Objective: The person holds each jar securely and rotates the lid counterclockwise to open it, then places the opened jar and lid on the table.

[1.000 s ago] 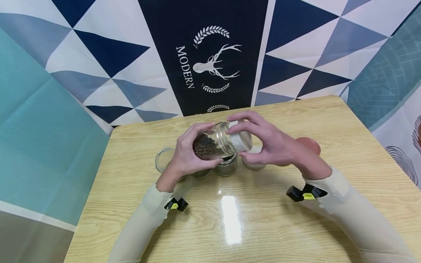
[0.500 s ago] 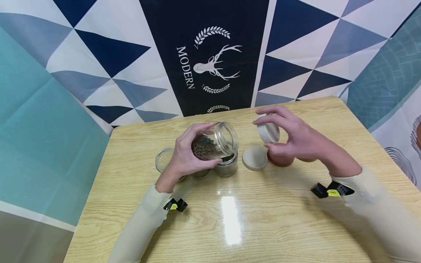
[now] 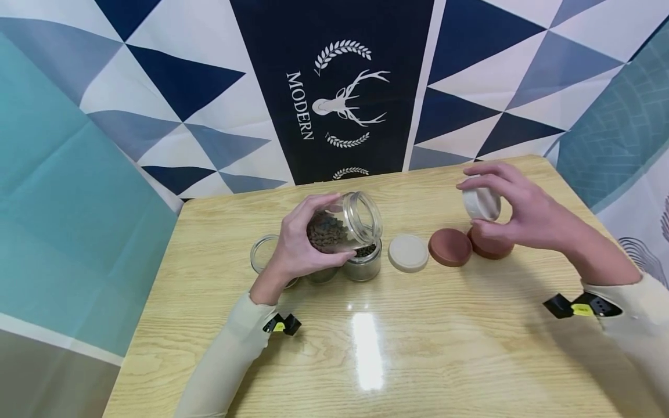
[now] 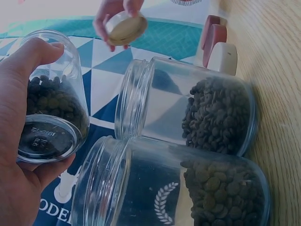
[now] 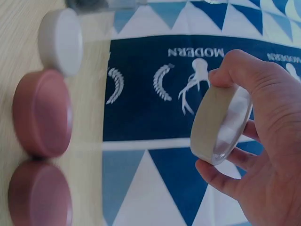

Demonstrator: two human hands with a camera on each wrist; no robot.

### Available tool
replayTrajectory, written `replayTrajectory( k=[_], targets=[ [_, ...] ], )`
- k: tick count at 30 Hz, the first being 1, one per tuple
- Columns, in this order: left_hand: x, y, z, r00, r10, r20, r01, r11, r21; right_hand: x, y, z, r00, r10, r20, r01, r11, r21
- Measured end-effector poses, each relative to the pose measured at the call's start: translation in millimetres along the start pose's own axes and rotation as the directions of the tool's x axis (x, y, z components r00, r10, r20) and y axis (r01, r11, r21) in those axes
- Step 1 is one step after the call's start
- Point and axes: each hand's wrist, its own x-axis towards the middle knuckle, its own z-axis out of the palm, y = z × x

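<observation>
My left hand (image 3: 298,247) grips a glass jar (image 3: 330,231) around its body, above the table. The jar is uncapped and tilted, its mouth to the right; dark chip-like pieces lie in its lower part. Off to the right, my right hand (image 3: 533,212) pinches a whitish lid (image 5: 211,125) by its rim between thumb and fingers. Beneath the held jar stands a glass jar (image 3: 364,267) with dark pieces in it. In the left wrist view, two standing jars, one nearer (image 4: 225,197) and one farther (image 4: 218,117), hold similar pieces and have no lids.
A cream lid (image 3: 408,253) and two reddish-brown lids, one in the middle (image 3: 450,247) and one at the right (image 3: 490,242), lie in a row right of the jars. Another glass rim (image 3: 261,253) shows behind the left hand. A patterned cloth (image 3: 345,87) hangs behind the wooden table (image 3: 418,342).
The whitish lid has come off the held jar. My right hand has carried it right, over the reddish-brown lids. My left hand and its jar stay nearly in place.
</observation>
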Motion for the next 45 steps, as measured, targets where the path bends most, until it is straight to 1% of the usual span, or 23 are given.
replayTrajectory(
  k=[5, 9, 11, 14, 17, 19, 22, 24, 27, 29, 32, 35, 38, 40, 42, 45],
  targets=[
    [3.6, 0.1, 1.0, 1.0, 0.01, 0.005, -0.01, 1.0, 0.004, -10.1, 20, -11, 0.999, 0.022, 0.034, -0.019, 0.996, -0.09],
    [4.8, 0.6, 1.5, 1.0, 0.01, 0.009, -0.01, 1.0, 0.004, -14.6, 35, -20, 0.995, 0.061, 0.077, -0.047, 0.984, -0.171],
    [5.0, 0.8, 1.7, 1.0, 0.01, 0.006, -0.01, 1.0, -0.002, -16.0, 41, -25, 0.989, 0.093, 0.113, -0.069, 0.976, -0.206],
    [5.3, 0.8, 2.3, 1.0, 0.006, 0.002, -0.006, 1.0, -0.005, -19.1, 50, -31, 0.975, 0.146, 0.169, -0.1, 0.962, -0.254],
    [5.3, 1.1, 2.7, 1.0, -0.003, 0.006, 0.003, 1.0, 0.002, -22.7, 57, -35, 0.953, 0.207, 0.222, -0.133, 0.943, -0.306],
    [4.9, 1.4, 2.9, 1.0, -0.009, 0.009, 0.009, 1.0, 0.004, -24.9, 61, -38, 0.933, 0.252, 0.255, -0.156, 0.926, -0.344],
    [4.4, 2.5, 2.5, 1.0, -0.022, 0.009, 0.022, 1.0, 0.0, -26.7, 66, -41, 0.897, 0.322, 0.303, -0.189, 0.899, -0.396],
    [3.8, 3.3, 1.8, 1.0, -0.03, 0.006, 0.03, 1.0, -0.004, -27.7, 69, -42, 0.869, 0.361, 0.338, -0.207, 0.887, -0.414],
    [3.1, 4.6, 0.0, 0.999, -0.045, -0.004, 0.045, 0.999, -0.006, -29.2, 72, -42, 0.832, 0.404, 0.381, -0.225, 0.872, -0.434],
    [2.7, 5.4, -1.3, 0.998, -0.059, -0.016, 0.058, 0.998, -0.025, -30.5, 75, -41, 0.811, 0.426, 0.402, -0.235, 0.865, -0.442],
    [2.3, 5.7, -2.9, 0.995, -0.088, -0.042, 0.085, 0.994, -0.066, -31.8, 77, -39, 0.791, 0.449, 0.416, -0.249, 0.856, -0.453],
    [1.6, 5.5, -3.7, 0.99, -0.117, -0.075, 0.109, 0.989, -0.1, -33.6, 79, -37, 0.779, 0.459, 0.427, -0.258, 0.855, -0.449],
    [1.7, 4.7, -4.1, 0.987, -0.121, -0.105, 0.105, 0.983, -0.149, -35.1, 80, -34, 0.774, 0.462, 0.432, -0.264, 0.857, -0.443],
    [2.0, 3.5, -4.4, 0.986, -0.111, -0.124, 0.086, 0.977, -0.194, -35.9, 81, -33, 0.774, 0.462, 0.433, -0.265, 0.857, -0.442],
    [2.5, 1.6, -5.1, 0.986, -0.091, -0.141, 0.055, 0.969, -0.241, -36.4, 81, -32, 0.776, 0.463, 0.429, -0.266, 0.856, -0.443],
    [3.1, -1.8, -6.7, 0.984, -0.063, -0.165, 0.013, 0.958, -0.287, -36.6, 80, -32, 0.777, 0.465, 0.425, -0.267, 0.854, -0.447]
  ],
)
